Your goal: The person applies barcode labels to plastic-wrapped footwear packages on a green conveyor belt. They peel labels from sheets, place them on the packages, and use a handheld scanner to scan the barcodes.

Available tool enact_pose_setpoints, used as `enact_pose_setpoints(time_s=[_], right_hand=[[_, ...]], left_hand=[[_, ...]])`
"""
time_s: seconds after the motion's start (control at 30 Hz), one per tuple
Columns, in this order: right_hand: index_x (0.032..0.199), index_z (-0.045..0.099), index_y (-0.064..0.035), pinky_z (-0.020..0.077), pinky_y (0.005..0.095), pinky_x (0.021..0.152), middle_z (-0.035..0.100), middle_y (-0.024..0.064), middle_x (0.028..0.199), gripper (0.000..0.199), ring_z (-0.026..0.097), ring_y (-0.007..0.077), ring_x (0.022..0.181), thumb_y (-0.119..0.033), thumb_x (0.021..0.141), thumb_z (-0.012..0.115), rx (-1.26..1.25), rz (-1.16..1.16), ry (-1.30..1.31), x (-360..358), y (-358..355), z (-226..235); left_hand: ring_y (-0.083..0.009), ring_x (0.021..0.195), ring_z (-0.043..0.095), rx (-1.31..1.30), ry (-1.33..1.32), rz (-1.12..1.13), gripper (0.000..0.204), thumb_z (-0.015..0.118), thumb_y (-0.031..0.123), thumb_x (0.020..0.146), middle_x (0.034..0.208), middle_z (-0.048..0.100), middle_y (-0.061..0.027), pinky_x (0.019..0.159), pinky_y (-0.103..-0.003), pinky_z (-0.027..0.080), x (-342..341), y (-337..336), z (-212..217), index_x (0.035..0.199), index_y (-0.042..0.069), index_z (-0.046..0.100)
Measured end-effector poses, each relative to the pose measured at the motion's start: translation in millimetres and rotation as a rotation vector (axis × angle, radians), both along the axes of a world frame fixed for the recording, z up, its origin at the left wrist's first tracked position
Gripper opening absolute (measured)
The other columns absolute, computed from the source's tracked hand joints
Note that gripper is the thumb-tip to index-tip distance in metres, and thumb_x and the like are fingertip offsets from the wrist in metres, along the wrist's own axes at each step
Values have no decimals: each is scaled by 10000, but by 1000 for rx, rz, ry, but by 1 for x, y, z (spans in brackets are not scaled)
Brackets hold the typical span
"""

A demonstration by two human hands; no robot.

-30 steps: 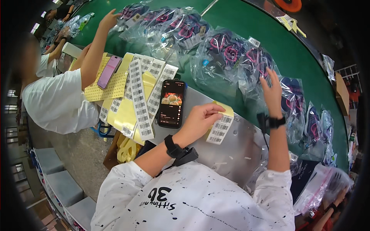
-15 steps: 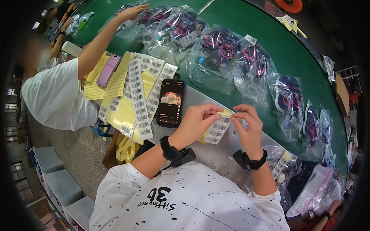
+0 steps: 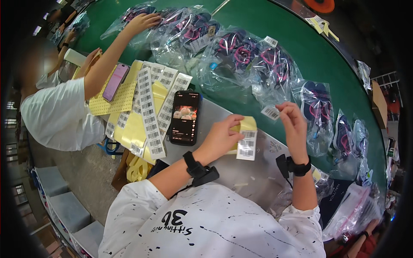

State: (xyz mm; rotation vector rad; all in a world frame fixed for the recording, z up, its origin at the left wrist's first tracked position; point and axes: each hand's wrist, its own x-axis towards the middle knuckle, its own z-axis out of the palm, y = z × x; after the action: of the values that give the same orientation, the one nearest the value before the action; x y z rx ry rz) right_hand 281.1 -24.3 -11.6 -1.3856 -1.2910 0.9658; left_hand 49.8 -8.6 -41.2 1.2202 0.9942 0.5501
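My left hand (image 3: 220, 138) pinches a short strip of barcode labels (image 3: 247, 145) on yellow backing paper; the upper part of the backing is bare. Off to the right, my right hand (image 3: 294, 125) is raised over the green belt. Between its thumb and forefinger is the edge of a single barcode sticker (image 3: 271, 112), apart from the strip. Just beyond that sticker lie clear plastic bags (image 3: 275, 71) holding dark blue shoes with pink parts. Another bagged pair of shoes (image 3: 317, 101) is right of my right hand.
A black phone (image 3: 185, 118) lies on the metal ledge (image 3: 219, 111), beside several barcode strips (image 3: 150, 114) and yellow backing sheets. A co-worker's arm (image 3: 114, 53) reaches over bags at left, near a pink-screened phone (image 3: 115, 82). A dark box (image 3: 335, 200) and plastic bags stand at right.
My hands have moved apart: the right went up and rightward with one sticker off the strip. My left hand keeps the strip. The co-worker's hand shifted slightly, and their other hand came into sight.
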Motion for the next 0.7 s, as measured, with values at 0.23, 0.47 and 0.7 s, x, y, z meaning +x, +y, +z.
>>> enact_pose_setpoints(time_s=[0.23,0.47,0.7], right_hand=[[912,627,-41,428,235,856,553,63,1227,73,558,100,984,-87,937,576,-65,-258,542,149,76,-82],[991,644,-4,490,257,731,650,42,912,130,604,120,812,-82,897,599,-129,-479,318,223,135,-95],[1123,562,-15,473,252,517,613,49,882,248,578,117,706,-106,899,618,-185,-554,331,186,154,-106]], left_hand=[[-168,1083,615,-170,-218,27,379,662,1,874,1204,616,-146,895,-264,512,-4,-6,-22,1230,-39,538],[-147,1004,633,-122,-201,115,298,621,20,915,1120,650,-135,843,-260,520,-4,-7,-35,1200,-50,567],[-155,1029,631,-107,-202,99,295,605,-4,920,1145,639,-133,873,-266,522,-3,-12,-41,1207,-53,561]])
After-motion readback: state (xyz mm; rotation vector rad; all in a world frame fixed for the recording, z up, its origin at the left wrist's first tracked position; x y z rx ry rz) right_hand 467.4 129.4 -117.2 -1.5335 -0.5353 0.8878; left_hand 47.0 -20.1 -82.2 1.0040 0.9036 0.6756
